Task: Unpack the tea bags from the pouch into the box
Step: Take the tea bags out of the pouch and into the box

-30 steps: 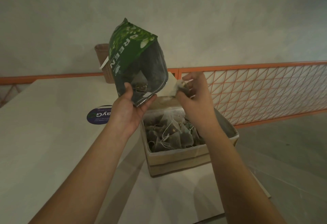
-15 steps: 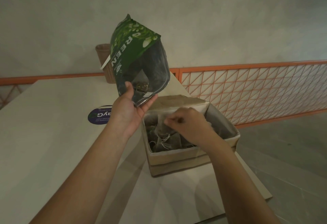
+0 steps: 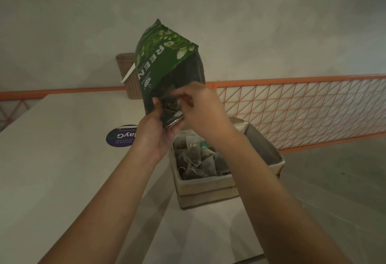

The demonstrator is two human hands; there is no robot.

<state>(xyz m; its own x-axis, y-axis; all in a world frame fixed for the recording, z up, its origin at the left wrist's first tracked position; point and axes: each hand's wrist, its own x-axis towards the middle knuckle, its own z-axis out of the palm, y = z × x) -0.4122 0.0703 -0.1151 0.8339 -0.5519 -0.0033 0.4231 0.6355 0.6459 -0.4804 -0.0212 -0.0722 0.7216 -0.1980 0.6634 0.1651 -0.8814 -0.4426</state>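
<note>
My left hand (image 3: 155,136) grips the dark green tea pouch (image 3: 165,69) by its open lower end and holds it upside down above the box. A tea bag (image 3: 169,105) shows in the pouch's mouth. My right hand (image 3: 200,109) is at that mouth with its fingers bent toward the tea bag. The fingertips are blurred, so I cannot tell whether they pinch it. Below stands the cardboard box (image 3: 206,188), open, with several pyramid tea bags (image 3: 198,159) and their strings inside. My right forearm crosses over the box's right half.
The box sits near the right edge of a pale table (image 3: 52,169). A round purple sticker (image 3: 120,136) lies on the table left of the box. A brown perforated basket (image 3: 129,75) stands behind the pouch. An orange mesh railing (image 3: 302,109) runs along the right.
My right hand lowered a tea bag into the box, left it there and rose back to the pouch's mouth. My left hand kept the pouch held up.
</note>
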